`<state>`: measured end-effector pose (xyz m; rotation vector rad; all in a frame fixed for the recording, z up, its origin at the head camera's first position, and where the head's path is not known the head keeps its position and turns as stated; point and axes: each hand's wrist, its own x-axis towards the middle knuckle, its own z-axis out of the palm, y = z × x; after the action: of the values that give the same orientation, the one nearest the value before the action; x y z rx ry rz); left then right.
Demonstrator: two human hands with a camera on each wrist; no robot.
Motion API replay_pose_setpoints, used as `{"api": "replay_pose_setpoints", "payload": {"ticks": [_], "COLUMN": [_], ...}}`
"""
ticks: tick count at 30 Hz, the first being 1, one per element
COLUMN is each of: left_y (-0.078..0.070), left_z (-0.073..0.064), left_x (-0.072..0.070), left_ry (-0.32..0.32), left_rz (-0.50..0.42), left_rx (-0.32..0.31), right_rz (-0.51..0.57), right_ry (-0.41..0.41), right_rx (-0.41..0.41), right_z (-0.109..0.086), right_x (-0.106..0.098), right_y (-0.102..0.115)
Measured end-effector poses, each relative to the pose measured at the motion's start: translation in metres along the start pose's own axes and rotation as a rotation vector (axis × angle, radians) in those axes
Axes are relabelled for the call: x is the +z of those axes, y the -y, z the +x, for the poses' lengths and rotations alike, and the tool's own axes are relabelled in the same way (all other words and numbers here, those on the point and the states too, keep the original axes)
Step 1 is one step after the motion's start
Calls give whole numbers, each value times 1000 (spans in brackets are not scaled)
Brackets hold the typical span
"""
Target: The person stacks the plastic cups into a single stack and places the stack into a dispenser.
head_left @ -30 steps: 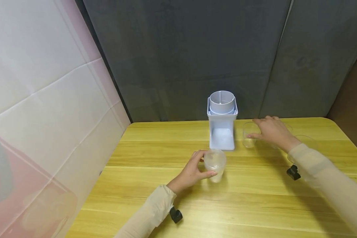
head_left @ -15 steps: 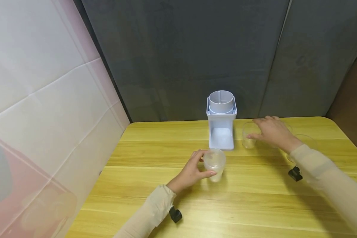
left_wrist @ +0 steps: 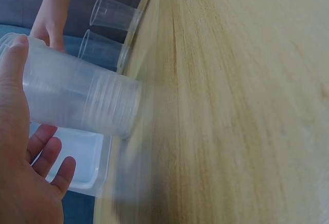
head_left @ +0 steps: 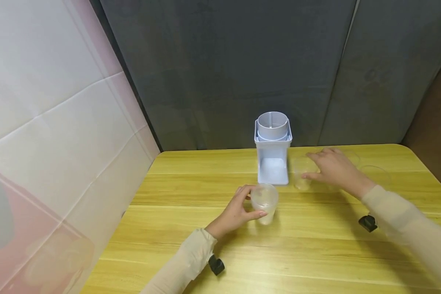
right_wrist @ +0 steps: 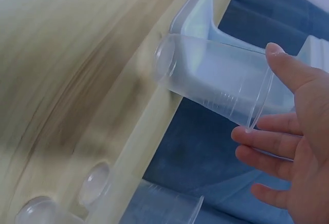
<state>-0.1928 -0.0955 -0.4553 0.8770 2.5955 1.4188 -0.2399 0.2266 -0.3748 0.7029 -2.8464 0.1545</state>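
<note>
In the head view my left hand (head_left: 237, 212) holds a nested stack of clear plastic cups (head_left: 266, 208) near its rim, thumb on the near side and fingers on the far side. Ridges of several cups show on that stack (left_wrist: 82, 93) in the left wrist view. My right hand (head_left: 334, 169) pinches a single clear plastic cup (right_wrist: 216, 77) at its rim between thumb and fingertips. Whether this cup's base touches the table cannot be told. Beside it stands a pale blue-white dispenser-like stand (head_left: 273, 163) with a round tube on top.
Several more clear cups (right_wrist: 164, 206) stand on the right of the table, partly behind my right hand and sleeve. The wooden table (head_left: 206, 179) ends at a dark grey panel (head_left: 224, 73). A white panel (head_left: 59, 110) borders the left side.
My right hand has moved slightly left and nearer to me, and the single cup has shifted with it toward the stand. My left hand and the cup stack have stayed in place.
</note>
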Motion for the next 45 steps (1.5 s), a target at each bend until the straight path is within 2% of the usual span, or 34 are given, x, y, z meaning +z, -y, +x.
{"api": "replay_pose_setpoints", "payload": {"ticks": [15,27,37,45], "left_y": [0,3,3,3], "left_z": [1,3,2,4], "left_x": [-1,-2,-2,-2], "left_ry": [3,1,-1,3], "left_rz": [-3,5,-8,0], "left_rx": [-32,-17,-25,-19], "right_rz": [2,26,21,19], "right_ry": [24,-87,-116,-96], "right_rx": [-68,-196,-216,-194], "right_z": [-18,-25,-25,-20], "right_x": [-5,0,-3,-24], "right_y": [34,45,46,50]}}
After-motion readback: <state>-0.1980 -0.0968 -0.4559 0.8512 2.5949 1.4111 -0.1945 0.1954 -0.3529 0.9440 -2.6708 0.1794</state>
